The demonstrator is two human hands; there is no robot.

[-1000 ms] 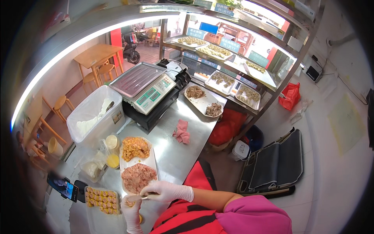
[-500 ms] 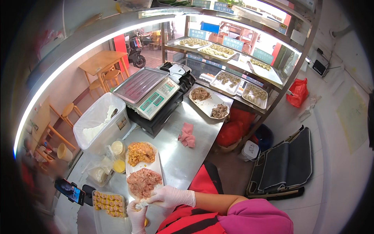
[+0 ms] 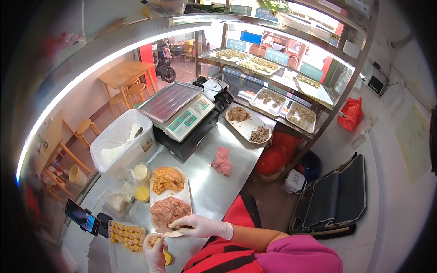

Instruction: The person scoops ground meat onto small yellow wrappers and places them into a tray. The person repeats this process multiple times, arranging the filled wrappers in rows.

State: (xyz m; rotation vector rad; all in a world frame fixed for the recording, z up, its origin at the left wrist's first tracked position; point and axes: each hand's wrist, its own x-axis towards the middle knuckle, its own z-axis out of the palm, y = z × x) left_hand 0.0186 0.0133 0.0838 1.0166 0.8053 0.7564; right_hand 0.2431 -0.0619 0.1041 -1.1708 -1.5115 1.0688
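Both my hands wear thin whitish gloves. Low in the view, my left hand (image 3: 155, 253) is curled around a small yellowish dumpling (image 3: 157, 238). To its right my right hand (image 3: 200, 226) lies over the near end of the white tray (image 3: 189, 200), fingers bent together by the minced meat (image 3: 170, 212); what they grip is hidden. Under those fingers is a pale flat piece (image 3: 174, 234). A corn and meat filling (image 3: 167, 179) sits farther up the tray. Left of my left hand stands a clear box (image 3: 119, 258) with rows of yellow dumplings (image 3: 127, 236).
A phone (image 3: 83, 216) on a stand is at the left. Beyond are a flour tub (image 3: 120, 169), a scale (image 3: 189, 119), a pink cloth (image 3: 221, 161) and another filling tray (image 3: 246, 129). A steel rack (image 3: 328, 110) holds dumpling trays. A folding chair (image 3: 334, 195) stands right.
My hands have come apart: the right has moved up and right to the meat, while the left stays low with the dumpling. The whole view has shifted slightly.
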